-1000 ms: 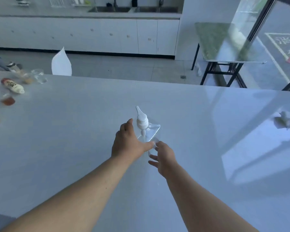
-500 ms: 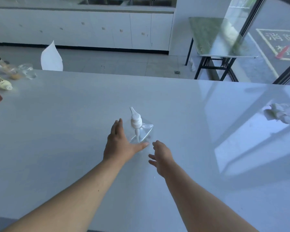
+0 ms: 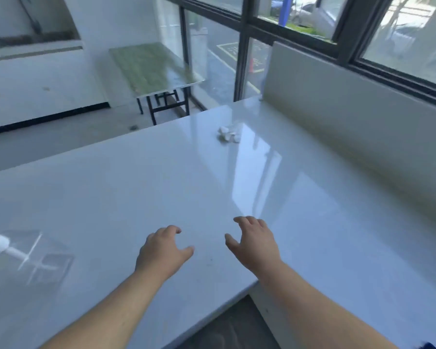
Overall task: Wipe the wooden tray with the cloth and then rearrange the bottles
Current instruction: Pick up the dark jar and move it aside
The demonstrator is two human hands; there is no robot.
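In the head view, the left hand [image 3: 161, 250] and right hand [image 3: 253, 241] hover empty at lower centre over the white countertop [image 3: 141, 187], fingers loosely spread. The clear pump bottle [image 3: 23, 253] stands blurred at the left edge, and the crumpled white cloth [image 3: 229, 133] lies above centre.

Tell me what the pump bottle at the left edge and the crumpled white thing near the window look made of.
Pump bottle: clear body, likely plastic, since the counter shows through it; opaque white pump head, blurred. Crumpled white thing: soft and wrinkled, matte, cloth or paper; too small to tell which.
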